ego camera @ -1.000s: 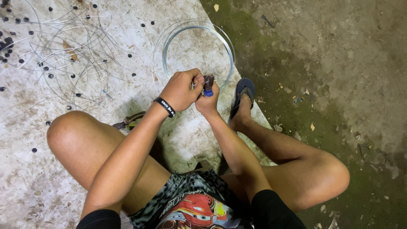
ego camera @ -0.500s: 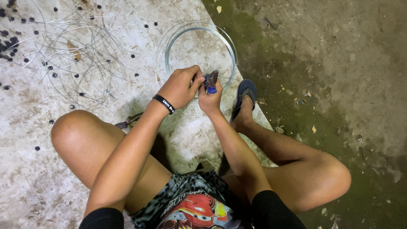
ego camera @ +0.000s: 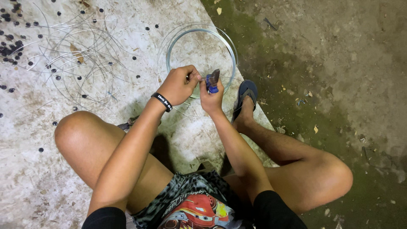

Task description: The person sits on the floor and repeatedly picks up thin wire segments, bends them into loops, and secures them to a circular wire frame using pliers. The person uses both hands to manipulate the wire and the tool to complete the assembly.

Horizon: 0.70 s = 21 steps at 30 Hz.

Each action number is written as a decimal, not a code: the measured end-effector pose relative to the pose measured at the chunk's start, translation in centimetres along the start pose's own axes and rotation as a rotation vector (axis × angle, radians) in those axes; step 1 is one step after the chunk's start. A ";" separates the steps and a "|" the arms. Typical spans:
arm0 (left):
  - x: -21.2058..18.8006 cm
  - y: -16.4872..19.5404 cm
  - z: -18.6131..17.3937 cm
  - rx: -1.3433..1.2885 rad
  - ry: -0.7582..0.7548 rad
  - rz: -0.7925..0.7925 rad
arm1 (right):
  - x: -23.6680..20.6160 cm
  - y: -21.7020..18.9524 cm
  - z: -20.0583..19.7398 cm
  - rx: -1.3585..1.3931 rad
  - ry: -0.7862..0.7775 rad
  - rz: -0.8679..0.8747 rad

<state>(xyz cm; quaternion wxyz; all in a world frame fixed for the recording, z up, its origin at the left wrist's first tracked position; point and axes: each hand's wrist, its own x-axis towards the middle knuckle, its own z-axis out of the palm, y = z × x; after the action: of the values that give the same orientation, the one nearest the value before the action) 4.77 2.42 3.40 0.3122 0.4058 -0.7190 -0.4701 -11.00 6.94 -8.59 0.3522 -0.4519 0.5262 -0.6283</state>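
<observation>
I sit on the ground with my knees up. My right hand (ego camera: 210, 98) grips blue-handled pliers (ego camera: 213, 80), jaws pointing up. My left hand (ego camera: 179, 85), with a black wristband, pinches a thin wire right beside the pliers' jaws. Just beyond both hands lies a round coil of grey wire (ego camera: 201, 36) on a pale, stained sheet (ego camera: 51, 178).
A tangle of loose thin wire loops (ego camera: 74, 59) and several small dark beads (ego camera: 10, 44) lie on the sheet at the upper left. My foot in a blue sandal (ego camera: 246, 91) rests at the sheet's right edge. Mossy concrete floor (ego camera: 330, 63) lies to the right.
My two hands have moved slightly apart, and the pliers have shifted a little to the right of my left hand. The view has drifted a bit.
</observation>
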 end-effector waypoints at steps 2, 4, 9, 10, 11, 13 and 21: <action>-0.1 -0.1 -0.1 0.044 0.020 0.016 | 0.0 0.0 0.0 -0.027 -0.011 -0.003; -0.3 0.0 -0.2 0.117 0.067 0.025 | -0.1 0.0 -0.1 -0.029 -0.023 0.014; -0.2 -0.6 -1.0 0.342 0.200 -0.087 | -0.6 -1.0 -0.1 -0.124 -0.141 0.006; -0.2 -1.1 -1.2 0.348 0.170 -0.123 | -0.7 -1.2 -0.1 -0.148 -0.176 -0.013; -0.1 -1.6 -1.4 0.355 0.142 -0.158 | -0.7 -1.4 0.0 -0.172 -0.211 -0.034; 0.1 -2.7 -1.7 0.355 0.103 -0.190 | -0.7 -1.5 0.2 -0.189 -0.225 -0.008; -0.2 -3.4 0.2 0.174 0.162 0.000 | -0.4 0.1 1.4 -0.279 -0.276 0.044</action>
<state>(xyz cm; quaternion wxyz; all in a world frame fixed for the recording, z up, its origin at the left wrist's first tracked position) 5.67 1.95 0.14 0.3328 0.4682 -0.7294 -0.3716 -9.53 6.80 -8.75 0.3687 -0.5666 0.5646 -0.4735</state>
